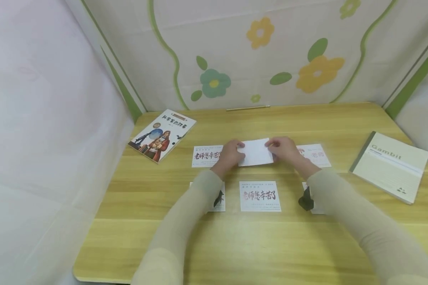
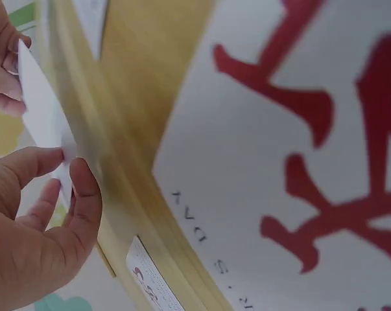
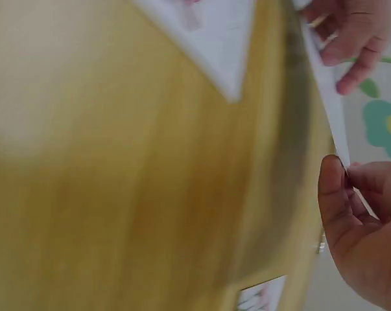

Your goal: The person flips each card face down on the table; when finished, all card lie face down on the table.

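A plain white card (image 1: 255, 152) is held by both hands over the back row of cards. My left hand (image 1: 232, 155) pinches its left side between thumb and fingers. On its right edge, my right hand (image 1: 284, 149) has a similar pinch. In the left wrist view the card (image 2: 43, 107) is tilted off the table; the right wrist view shows the card (image 3: 329, 97) almost edge-on. Beside the left hand lies a card with dark red writing (image 1: 205, 156). Behind the right wrist, another printed card (image 1: 316, 155) is partly covered.
A red-lettered card (image 1: 260, 196) lies in front, between two cards (image 1: 219, 201) (image 1: 318, 205) partly hidden by the sleeves. An illustrated book (image 1: 162, 135) lies at the back left, a Gambit notebook (image 1: 390, 166) at the right. A thin gold stick (image 1: 247, 108) is at the table's back edge.
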`<state>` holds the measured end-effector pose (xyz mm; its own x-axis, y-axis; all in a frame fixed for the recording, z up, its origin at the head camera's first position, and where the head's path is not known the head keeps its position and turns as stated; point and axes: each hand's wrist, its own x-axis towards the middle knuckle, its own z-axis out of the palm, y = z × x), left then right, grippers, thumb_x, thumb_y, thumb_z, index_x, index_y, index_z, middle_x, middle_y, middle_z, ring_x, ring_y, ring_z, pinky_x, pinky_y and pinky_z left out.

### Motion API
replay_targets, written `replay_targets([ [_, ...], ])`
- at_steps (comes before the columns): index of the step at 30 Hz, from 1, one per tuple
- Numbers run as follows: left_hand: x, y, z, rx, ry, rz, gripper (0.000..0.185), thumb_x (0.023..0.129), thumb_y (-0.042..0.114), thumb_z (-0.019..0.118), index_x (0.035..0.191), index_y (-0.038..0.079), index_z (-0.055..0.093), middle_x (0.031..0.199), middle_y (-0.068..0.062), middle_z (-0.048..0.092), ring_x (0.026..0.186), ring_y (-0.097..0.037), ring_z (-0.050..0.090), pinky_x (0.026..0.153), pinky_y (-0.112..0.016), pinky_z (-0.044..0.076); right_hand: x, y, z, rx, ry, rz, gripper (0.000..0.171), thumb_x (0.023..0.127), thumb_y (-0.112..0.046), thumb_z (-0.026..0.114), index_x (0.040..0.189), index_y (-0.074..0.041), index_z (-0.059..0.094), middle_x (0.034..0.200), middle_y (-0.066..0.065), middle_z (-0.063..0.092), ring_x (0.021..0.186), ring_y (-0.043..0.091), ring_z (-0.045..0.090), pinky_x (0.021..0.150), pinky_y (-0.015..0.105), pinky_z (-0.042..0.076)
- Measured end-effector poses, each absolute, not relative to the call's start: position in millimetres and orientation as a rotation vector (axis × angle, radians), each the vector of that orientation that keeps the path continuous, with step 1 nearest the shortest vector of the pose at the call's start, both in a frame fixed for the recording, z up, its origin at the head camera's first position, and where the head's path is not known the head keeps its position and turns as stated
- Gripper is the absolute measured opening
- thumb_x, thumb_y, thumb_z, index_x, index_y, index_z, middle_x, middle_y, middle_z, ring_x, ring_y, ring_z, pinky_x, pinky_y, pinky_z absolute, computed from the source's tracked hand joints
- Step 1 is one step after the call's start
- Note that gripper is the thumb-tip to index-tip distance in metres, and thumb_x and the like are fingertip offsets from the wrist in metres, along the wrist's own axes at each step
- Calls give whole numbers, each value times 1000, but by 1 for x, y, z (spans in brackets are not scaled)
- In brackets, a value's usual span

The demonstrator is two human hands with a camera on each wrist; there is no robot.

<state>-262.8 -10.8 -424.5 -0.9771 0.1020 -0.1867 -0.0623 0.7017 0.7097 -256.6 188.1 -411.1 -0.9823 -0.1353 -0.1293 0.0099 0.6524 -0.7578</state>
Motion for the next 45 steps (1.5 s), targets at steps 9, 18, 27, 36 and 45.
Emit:
replay_targets([
  [9,-245,-13,-413,148,2760,828,36,87,21,61,121,11,57,115,-8,56,83,-19,55,69,-29,48,-249,189,-425,-361,2856,-773,31,85,-10,54,114,-2,61,66,7,51,52,17,43,46,29,38],
  [18,-183,-29,-390,202,2413,982,64,93,34,51,146,12,22,118,-15,55,88,-24,57,80,-43,48,-166,165,-388,-373,2604,-801,49,85,-17,62,129,0,47,84,11,60,66,21,56,56,34,49],
  [27,-163,-29,-389,84,2348,1205,64,97,43,35,148,12,15,140,-20,38,122,-37,41,97,-53,35,-139,150,-383,-400,2645,-669,64,85,-26,63,138,-4,37,122,29,51,108,45,50,86,57,43],
  [36,-166,-29,-388,-179,2005,1730,60,95,40,41,144,9,24,132,-21,43,114,-36,48,95,-49,40,-137,146,-387,-357,2648,-703,73,88,-43,58,144,-6,28,114,27,55,92,36,57,73,50,49],
  [45,-156,-20,-397,185,1681,2046,39,89,8,52,128,2,48,119,-16,55,103,-28,56,83,-35,50,-124,150,-373,-326,2492,-1207,67,99,-40,37,148,-6,7,118,28,55,91,39,61,73,48,52],
])
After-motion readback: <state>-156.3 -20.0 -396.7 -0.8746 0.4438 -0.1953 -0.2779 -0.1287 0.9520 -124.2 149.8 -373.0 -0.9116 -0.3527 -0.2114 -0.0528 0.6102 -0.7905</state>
